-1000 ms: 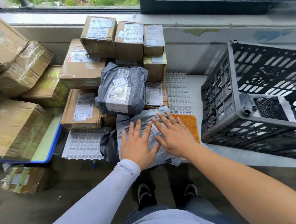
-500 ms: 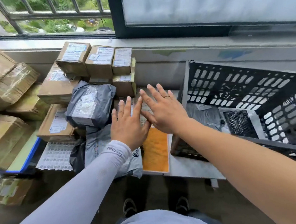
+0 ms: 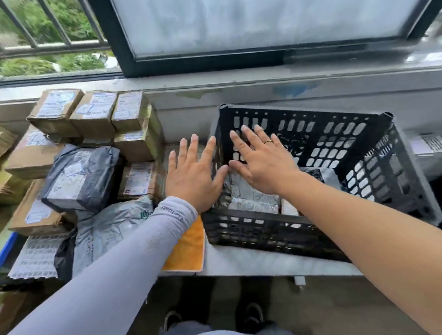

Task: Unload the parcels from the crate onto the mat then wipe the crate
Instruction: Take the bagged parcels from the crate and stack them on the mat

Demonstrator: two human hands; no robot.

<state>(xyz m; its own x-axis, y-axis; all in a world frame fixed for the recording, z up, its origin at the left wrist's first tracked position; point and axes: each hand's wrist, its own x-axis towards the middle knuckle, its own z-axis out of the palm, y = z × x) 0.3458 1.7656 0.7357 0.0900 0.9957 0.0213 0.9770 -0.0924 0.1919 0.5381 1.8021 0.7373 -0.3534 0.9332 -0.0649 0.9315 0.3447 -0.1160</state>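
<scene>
Since the earlier frames both your hands have left the grey mailer bag (image 3: 109,227), now lying under your left forearm on the white mat (image 3: 35,256), and have travelled right to the black crate (image 3: 323,220).

Your left hand (image 3: 193,179) is flat with fingers straight and spread, poised over the crate's near-left corner; whether it touches the rim cannot be told. Your right hand (image 3: 264,161) is likewise spread, holding nothing, and sits over the crate's interior.

Directly beneath your right palm lies a silver-grey parcel (image 3: 253,194) on the crate floor; a second parcel with a dark label (image 3: 319,174) lies just right of your wrist. In my judgement, two parcels or more remain, so wiping is premature.

Recommendation: lower both hands past the rim, grip the silver parcel by opposite edges, and lift it clear of the wall before swinging left. The orange cloth (image 3: 186,248) waits under your left wrist.
</scene>
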